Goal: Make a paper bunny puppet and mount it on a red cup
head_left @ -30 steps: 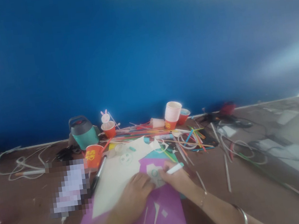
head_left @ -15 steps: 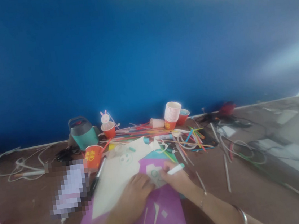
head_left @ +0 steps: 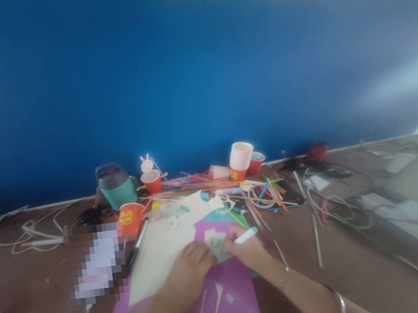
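Observation:
My right hand [head_left: 245, 246] is closed around a white marker [head_left: 246, 235] with a teal end. Its tip side is down at a small white paper piece [head_left: 215, 241] with a round green drawn outline. My left hand [head_left: 195, 262] lies palm down over the paper, fingertips at the left edge of that piece. Beneath are a purple sheet [head_left: 232, 280] and a larger white sheet [head_left: 156, 254]. On the white sheet lie a round paper face with dark spots [head_left: 176, 221] and a small teal marker cap [head_left: 184, 208]. Narrow white scraps [head_left: 218, 300] rest on the purple sheet.
A red cup [head_left: 131, 219], a teal jug [head_left: 118, 192] and a cup with a rabbit cutout [head_left: 152, 181] stand at the back left. Stacked paper cups [head_left: 241, 157] stand at the back right, by coloured sticks [head_left: 270, 194]. A black pen [head_left: 138, 244] lies left. Cables run both sides.
Both hands stay in almost the same place. The marker's back end has dipped very slightly; nothing else visibly differs.

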Available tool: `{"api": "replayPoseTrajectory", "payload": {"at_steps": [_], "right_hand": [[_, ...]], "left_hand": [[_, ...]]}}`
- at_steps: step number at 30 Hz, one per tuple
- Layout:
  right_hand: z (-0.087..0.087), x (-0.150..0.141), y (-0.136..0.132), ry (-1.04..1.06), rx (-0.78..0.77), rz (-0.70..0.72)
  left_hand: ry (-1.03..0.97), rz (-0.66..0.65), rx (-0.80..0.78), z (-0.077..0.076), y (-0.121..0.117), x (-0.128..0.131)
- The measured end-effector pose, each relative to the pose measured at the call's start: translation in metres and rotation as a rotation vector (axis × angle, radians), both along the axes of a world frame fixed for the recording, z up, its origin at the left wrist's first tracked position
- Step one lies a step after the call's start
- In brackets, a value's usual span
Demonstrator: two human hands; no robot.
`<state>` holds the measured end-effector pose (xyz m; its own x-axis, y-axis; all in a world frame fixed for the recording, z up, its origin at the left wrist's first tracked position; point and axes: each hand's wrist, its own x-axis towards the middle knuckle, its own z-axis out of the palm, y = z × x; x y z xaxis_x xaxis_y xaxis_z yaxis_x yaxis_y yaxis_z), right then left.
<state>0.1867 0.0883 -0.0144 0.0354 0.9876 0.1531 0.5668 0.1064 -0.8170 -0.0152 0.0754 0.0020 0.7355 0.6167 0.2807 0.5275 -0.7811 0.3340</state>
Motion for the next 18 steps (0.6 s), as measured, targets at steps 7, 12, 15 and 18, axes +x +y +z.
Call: {"api": "replayPoseTrajectory", "payload": {"at_steps": [7,12,15,18], "right_hand": [[-0.0019,0.0004,-0.0002,0.008,-0.013,0.008],[-0.0023,0.0001,0.0002,0.022,0.0,0.017],[-0.0021,0.0003,-0.0003,0.023,-0.008,0.027],[-0.0018,0.0006,-0.0009,0.033,-0.018,0.035]], "left_hand": [[-0.005,0.0,-0.002,-0.0003,-0.0001,0.0],[-0.013,-0.004,-0.021,-0.0012,0.0008,-0.0004],[-0.026,-0.008,-0.016,-0.0018,0.001,-0.0004],[-0.028,-0.011,-0.008,-0.0021,0.001,-0.0001]]}}
